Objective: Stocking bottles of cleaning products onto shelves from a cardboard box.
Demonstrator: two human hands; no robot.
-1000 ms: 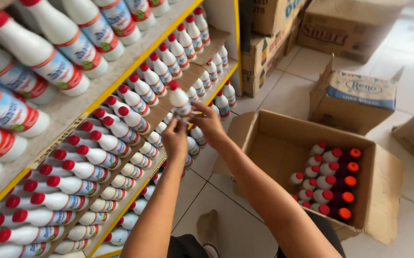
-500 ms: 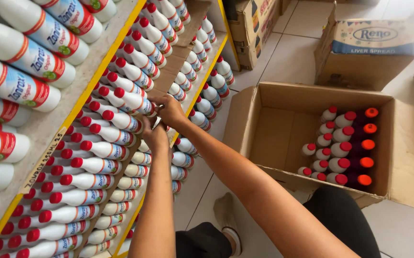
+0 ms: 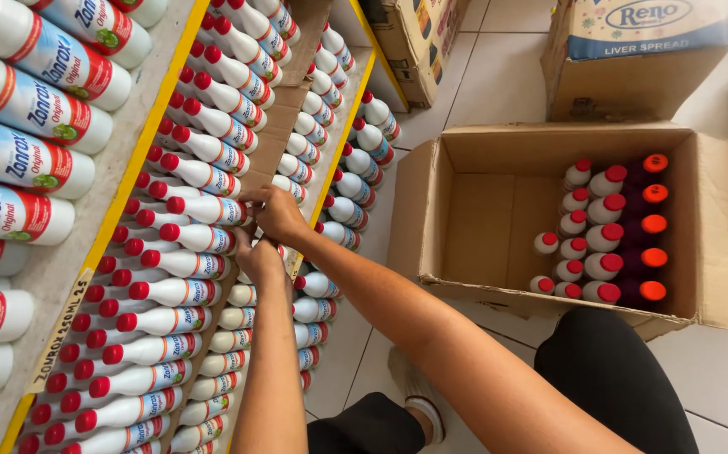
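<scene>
Filling the left side of the scene, the yellow-edged shelf (image 3: 141,160) carries rows of white bottles with red caps, while an open cardboard box (image 3: 481,210) with more capped bottles (image 3: 603,227) stands on the tiled floor to the right. Both forearms stretch from the near edge up to the shelf, the right hand (image 3: 275,212) curled palm-down with fingers closed on the white bottle (image 3: 204,208) lying just left of it. The left hand (image 3: 256,259) sits just nearer, fingers bent against the row; whether it grips anything I cannot tell.
</scene>
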